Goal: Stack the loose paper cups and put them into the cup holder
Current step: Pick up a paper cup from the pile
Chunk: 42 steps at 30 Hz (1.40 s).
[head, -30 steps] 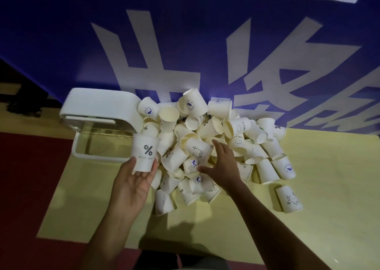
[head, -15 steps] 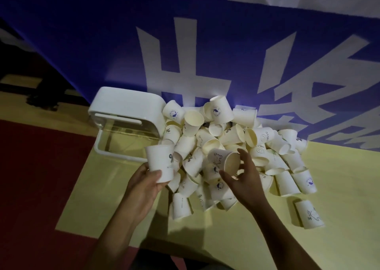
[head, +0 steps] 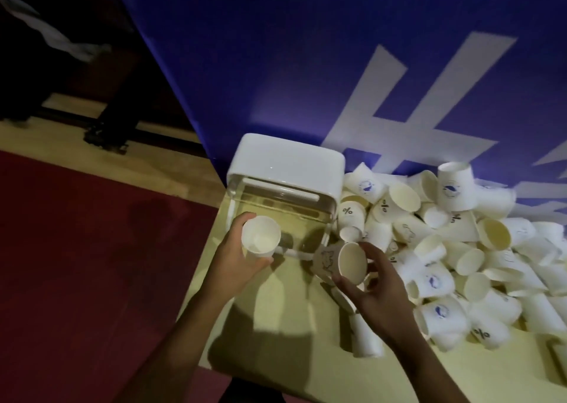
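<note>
Right hand [head: 377, 283] now grips a tilted cup [head: 337, 260] clear of the pile [head: 460, 249], base aimed left at the upright cup [head: 260, 239] gripped in left hand [head: 236, 264].

Dim, soft motion blur; light from front, arm shadows on table [head: 306, 347].

cup holder [head: 288, 160] left on table [head: 291, 356] | cup pile [head: 460, 249] right (just beside it) | banner [head: 306, 49] behind both

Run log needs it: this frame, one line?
left hand: holds upright cup | right hand: holds tilted cup | cups not yet stacked | pile beside cup holder
</note>
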Motion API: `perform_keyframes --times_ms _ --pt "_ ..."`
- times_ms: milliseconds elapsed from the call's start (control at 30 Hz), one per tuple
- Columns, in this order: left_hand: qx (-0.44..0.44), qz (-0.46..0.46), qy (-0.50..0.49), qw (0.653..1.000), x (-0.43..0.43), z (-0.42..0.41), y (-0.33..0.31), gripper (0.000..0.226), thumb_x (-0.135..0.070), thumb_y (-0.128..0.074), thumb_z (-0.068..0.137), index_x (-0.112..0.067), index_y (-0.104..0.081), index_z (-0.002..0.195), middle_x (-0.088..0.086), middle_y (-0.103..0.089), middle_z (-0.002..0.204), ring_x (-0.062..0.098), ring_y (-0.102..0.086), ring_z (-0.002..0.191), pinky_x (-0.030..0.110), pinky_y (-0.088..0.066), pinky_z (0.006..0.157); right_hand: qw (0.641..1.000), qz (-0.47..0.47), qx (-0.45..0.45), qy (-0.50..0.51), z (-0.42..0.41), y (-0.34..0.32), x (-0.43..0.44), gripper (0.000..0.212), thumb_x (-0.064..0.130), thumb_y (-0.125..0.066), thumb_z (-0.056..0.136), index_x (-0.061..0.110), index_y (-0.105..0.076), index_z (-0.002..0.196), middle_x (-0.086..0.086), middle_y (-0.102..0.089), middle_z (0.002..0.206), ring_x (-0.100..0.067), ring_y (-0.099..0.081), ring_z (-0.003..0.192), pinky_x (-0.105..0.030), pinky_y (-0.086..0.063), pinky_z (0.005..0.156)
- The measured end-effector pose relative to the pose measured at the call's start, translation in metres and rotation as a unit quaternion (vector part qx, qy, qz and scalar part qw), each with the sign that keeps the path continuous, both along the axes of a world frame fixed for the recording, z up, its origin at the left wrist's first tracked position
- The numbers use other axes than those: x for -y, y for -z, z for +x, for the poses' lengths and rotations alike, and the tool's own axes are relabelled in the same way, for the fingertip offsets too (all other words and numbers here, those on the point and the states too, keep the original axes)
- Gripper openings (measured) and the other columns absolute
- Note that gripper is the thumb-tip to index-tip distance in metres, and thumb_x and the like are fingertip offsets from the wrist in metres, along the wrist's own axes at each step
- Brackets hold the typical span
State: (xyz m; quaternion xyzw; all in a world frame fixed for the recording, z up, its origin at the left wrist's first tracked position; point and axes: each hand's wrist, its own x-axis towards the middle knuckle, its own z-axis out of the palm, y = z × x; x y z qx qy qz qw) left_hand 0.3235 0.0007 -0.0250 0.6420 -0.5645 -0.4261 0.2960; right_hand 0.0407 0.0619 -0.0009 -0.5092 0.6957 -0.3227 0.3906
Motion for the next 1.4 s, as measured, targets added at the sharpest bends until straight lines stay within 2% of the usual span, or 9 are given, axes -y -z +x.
perform_keyframes --times_ms 100,233,400,633,967,1133,1233,1300,1400 --pt "0.026 -0.009 0.01 1.0 0.035 0.02 0.027 0.085 -0.026 -0.093 0.07 -0.044 -0.042 0.136 -0.02 -0.054 0.133 0.01 -0.053 0.122 0.032 -0.047 0.097 1.0 0.002 0.002 0.023 0.032 0.013 0.008 0.073 0.044 -0.09 0.071 0.037 -0.054 0.135 0.018 -0.062 0.126 -0.01 -0.062 0.107 -0.032 -0.054 0.08" --pt "0.06 -0.002 0.063 0.996 0.067 0.031 0.06 0.086 -0.023 -0.087 0.078 -0.043 -0.036 0.143 -0.014 -0.057 0.136 0.011 -0.055 0.123 0.027 -0.046 0.094 0.998 0.017 -0.004 0.065 0.065 0.026 0.02 0.072 0.036 -0.091 0.072 0.034 -0.056 0.134 0.012 -0.066 0.119 -0.005 -0.062 0.097 -0.015 -0.047 0.069" --pt "0.072 0.002 0.122 0.99 0.085 0.038 0.087 0.089 -0.021 -0.084 0.077 -0.043 -0.033 0.146 -0.012 -0.055 0.139 0.017 -0.057 0.123 0.041 -0.055 0.094 0.995 0.017 0.0 0.102 0.092 0.038 0.032 0.072 0.036 -0.091 0.072 0.036 -0.055 0.134 0.011 -0.065 0.118 -0.008 -0.062 0.097 -0.019 -0.048 0.07" --pt "0.075 0.037 0.134 0.987 0.099 0.036 0.101 0.083 -0.017 -0.087 0.071 -0.044 -0.037 0.132 -0.011 -0.057 0.119 0.019 -0.061 0.105 0.041 -0.058 0.081 0.995 0.028 -0.012 0.098 0.107 0.049 0.045 0.072 0.039 -0.089 0.074 0.027 -0.055 0.136 0.008 -0.065 0.121 -0.012 -0.061 0.106 -0.011 -0.05 0.073" --pt "0.067 0.041 0.174 0.982 0.101 0.039 0.104 0.073 -0.037 -0.086 0.069 -0.041 -0.045 0.13 -0.014 -0.061 0.118 0.014 -0.062 0.103 0.038 -0.057 0.084 0.994 0.033 -0.003 0.109 0.115 0.053 0.053 0.073 0.039 -0.091 0.073 0.033 -0.053 0.135 0.017 -0.061 0.117 -0.013 -0.063 0.103 -0.031 -0.055 0.081" --pt "0.056 0.039 0.178 0.982 0.104 0.047 0.106 0.076 -0.023 -0.09 0.065 -0.038 -0.048 0.127 -0.015 -0.062 0.116 0.012 -0.064 0.103 0.04 -0.059 0.082 0.995 0.024 -0.021 0.093 0.124 0.057 0.064 0.078 0.042 -0.091 0.071 0.03 -0.052 0.138 0.014 -0.061 0.12 -0.011 -0.062 0.102 -0.037 -0.056 0.085" --pt "0.041 0.053 0.182 0.981 0.108 0.053 0.108 0.083 -0.019 -0.095 0.064 -0.036 -0.047 0.129 -0.015 -0.064 0.114 0.008 -0.066 0.101 0.022 -0.056 0.076 0.998 0.0 -0.016 0.055 0.138 0.061 0.074 0.081 0.043 -0.091 0.071 0.028 -0.05 0.14 0.01 -0.06 0.13 -0.011 -0.061 0.112 -0.037 -0.055 0.092" --pt "0.041 0.055 0.19 0.979 0.109 0.056 0.106 0.095 -0.02 -0.097 0.065 -0.031 -0.042 0.141 -0.014 -0.06 0.123 0.006 -0.063 0.107 0.01 -0.047 0.08 0.999 -0.021 -0.022 0.031 0.147 0.063 0.081 0.081 0.046 -0.09 0.072 0.028 -0.049 0.14 0.013 -0.058 0.132 -0.011 -0.06 0.116 -0.037 -0.054 0.094" --pt "0.047 0.064 0.195 0.978 0.109 0.059 0.104 0.105 -0.021 -0.095 0.067 -0.022 -0.035 0.153 -0.011 -0.052 0.133 0.007 -0.054 0.117 0.01 -0.04 0.088 0.999 -0.034 -0.035 0.014 0.158 0.067 0.091 0.083 0.049 -0.088 0.074 0.029 -0.047 0.144 0.015 -0.055 0.136 -0.009 -0.057 0.12 -0.04 -0.055 0.095"
